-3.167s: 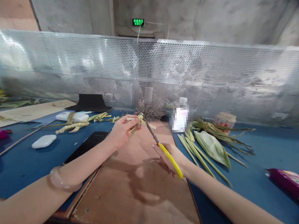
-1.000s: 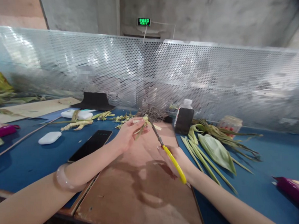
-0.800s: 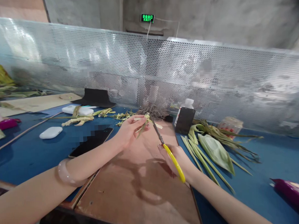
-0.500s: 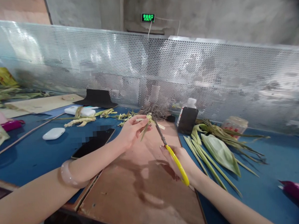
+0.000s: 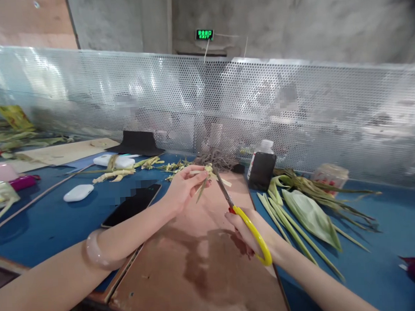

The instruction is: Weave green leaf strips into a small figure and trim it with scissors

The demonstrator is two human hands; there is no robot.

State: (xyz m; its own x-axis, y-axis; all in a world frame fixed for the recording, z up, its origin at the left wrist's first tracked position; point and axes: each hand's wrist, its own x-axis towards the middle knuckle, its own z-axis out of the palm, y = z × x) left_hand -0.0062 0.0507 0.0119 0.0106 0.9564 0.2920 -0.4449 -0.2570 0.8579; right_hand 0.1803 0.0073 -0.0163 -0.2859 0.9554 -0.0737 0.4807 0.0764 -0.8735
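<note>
Above the brown board (image 5: 185, 268), my left hand (image 5: 188, 186) pinches a small piece woven from pale leaf strips (image 5: 208, 169), with strip ends sticking out below and to the right. My right hand (image 5: 248, 230) is closed around the yellow handles of a pair of scissors (image 5: 255, 236). The metal blades point up and away, their tips at the right side of the woven piece. Whether the blades touch a strip I cannot tell. A pale bangle (image 5: 98, 249) circles my left forearm.
Left lie a phone (image 5: 131, 206), a white earphone case (image 5: 78, 193) and leaf scraps (image 5: 114, 174). Grey cords (image 5: 216, 158) are heaped behind the board. Right stand a bottle with a black device (image 5: 262, 169) against it, green leaves (image 5: 311, 217) and a clear jar (image 5: 330, 177). A perforated metal screen (image 5: 177, 101) closes off the back.
The view has tilted up slightly, so most things sit a little lower. The scissors' handle has turned somewhat in my right hand, showing more of its loop. My left hand keeps its pinch.
</note>
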